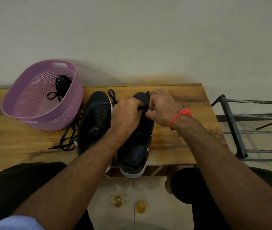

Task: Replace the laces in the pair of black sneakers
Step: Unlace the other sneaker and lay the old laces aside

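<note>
Two black sneakers stand side by side on the wooden table (178,133), toes pointing away from me. The left sneaker (95,123) shows bare eyelets and carries no lace. Over the front of the right sneaker (137,146), my left hand (126,116) and my right hand (162,107) both pinch a black lace (146,107) at the eyelets. A loop of that lace (112,96) trails past the toes. My hands hide the right shoe's eyelets.
A purple perforated basket (37,118) at the back left holds a bundle of black laces (60,87). Another loose black lace (69,138) lies on the table beside the left sneaker. A dark metal rack (238,130) stands off the table's right end.
</note>
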A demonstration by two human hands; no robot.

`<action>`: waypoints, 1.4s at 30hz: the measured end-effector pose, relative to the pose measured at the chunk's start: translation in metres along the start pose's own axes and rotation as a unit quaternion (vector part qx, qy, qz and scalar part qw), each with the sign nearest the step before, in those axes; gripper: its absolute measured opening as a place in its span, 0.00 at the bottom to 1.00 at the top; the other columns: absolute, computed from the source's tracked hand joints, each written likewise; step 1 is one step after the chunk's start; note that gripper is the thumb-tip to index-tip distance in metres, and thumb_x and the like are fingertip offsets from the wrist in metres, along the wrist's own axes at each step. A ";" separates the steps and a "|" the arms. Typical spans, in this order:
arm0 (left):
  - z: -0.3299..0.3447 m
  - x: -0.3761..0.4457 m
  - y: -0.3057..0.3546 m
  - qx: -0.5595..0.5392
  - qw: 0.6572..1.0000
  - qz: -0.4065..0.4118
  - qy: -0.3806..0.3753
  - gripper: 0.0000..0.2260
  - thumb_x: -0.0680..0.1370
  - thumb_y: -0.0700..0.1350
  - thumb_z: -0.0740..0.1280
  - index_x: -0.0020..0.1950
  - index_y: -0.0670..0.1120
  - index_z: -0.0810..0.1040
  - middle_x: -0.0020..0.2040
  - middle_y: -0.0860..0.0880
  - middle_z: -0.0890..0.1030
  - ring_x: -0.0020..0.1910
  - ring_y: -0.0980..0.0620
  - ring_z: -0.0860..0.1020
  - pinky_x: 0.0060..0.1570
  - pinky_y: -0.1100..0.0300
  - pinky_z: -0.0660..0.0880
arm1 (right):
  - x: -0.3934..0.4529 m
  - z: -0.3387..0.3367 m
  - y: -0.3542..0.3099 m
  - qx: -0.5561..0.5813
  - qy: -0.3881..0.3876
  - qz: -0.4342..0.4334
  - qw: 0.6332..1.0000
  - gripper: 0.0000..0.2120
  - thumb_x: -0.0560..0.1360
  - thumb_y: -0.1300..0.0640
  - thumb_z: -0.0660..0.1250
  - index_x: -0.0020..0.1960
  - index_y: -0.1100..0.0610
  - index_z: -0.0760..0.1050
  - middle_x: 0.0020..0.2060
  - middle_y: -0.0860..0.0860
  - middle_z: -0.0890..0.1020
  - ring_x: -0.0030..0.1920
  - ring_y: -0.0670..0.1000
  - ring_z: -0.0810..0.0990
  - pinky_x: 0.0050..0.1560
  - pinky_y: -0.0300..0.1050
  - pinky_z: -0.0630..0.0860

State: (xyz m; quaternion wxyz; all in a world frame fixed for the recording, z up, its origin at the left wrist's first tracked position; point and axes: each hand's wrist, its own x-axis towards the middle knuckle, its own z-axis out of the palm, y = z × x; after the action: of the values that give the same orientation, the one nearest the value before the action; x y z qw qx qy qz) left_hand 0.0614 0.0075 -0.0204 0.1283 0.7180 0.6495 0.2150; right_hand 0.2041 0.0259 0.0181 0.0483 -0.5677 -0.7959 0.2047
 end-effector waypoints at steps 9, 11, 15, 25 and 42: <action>-0.026 0.022 -0.014 -0.330 0.906 -0.153 0.219 0.09 0.83 0.43 0.65 0.59 0.49 0.84 0.50 0.50 0.86 0.47 0.51 0.84 0.46 0.58 0.82 | -0.005 -0.006 -0.002 0.007 0.006 0.015 1.000 0.09 0.72 0.57 0.70 0.40 0.55 0.69 0.56 0.55 0.75 0.66 0.56 0.69 0.66 0.56 0.69; -0.042 0.025 -0.018 -0.424 0.830 -0.181 0.313 0.09 0.84 0.41 0.62 0.55 0.51 0.81 0.48 0.51 0.86 0.46 0.50 0.85 0.45 0.52 0.83 | -0.005 -0.005 -0.002 0.008 0.005 0.013 1.000 0.09 0.73 0.57 0.70 0.40 0.55 0.69 0.56 0.55 0.75 0.66 0.56 0.69 0.66 0.56 0.69; -0.045 0.025 -0.020 -0.445 0.846 -0.193 0.223 0.07 0.84 0.43 0.62 0.58 0.47 0.79 0.47 0.50 0.86 0.45 0.52 0.84 0.46 0.50 0.83 | -0.003 -0.004 -0.004 0.007 0.011 0.014 1.000 0.09 0.73 0.56 0.70 0.40 0.54 0.69 0.54 0.54 0.75 0.65 0.55 0.69 0.66 0.56 0.70; -0.043 0.005 0.004 -0.354 0.933 -0.017 -0.058 0.06 0.83 0.43 0.66 0.54 0.49 0.83 0.46 0.54 0.87 0.49 0.56 0.85 0.58 0.51 0.80 | 0.001 0.011 0.000 0.096 0.038 0.008 0.995 0.32 0.72 0.50 0.74 0.72 0.48 0.64 0.62 0.52 0.78 0.63 0.58 0.76 0.62 0.57 0.74; -0.061 0.001 -0.015 -0.306 0.941 0.083 -0.119 0.09 0.79 0.43 0.71 0.59 0.52 0.82 0.53 0.53 0.79 0.46 0.61 0.75 0.44 0.69 0.73 | 0.003 0.017 -0.010 0.016 0.084 -0.006 0.996 0.03 0.79 0.58 0.66 0.51 0.55 0.78 0.46 0.54 0.74 0.50 0.57 0.75 0.47 0.49 0.71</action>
State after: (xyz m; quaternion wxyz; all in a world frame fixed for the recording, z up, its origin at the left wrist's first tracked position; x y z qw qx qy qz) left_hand 0.0199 0.0044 0.0260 0.4000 0.7153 0.4707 0.3267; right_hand 0.1889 0.0214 0.0058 0.1250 -0.5774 -0.7891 0.1685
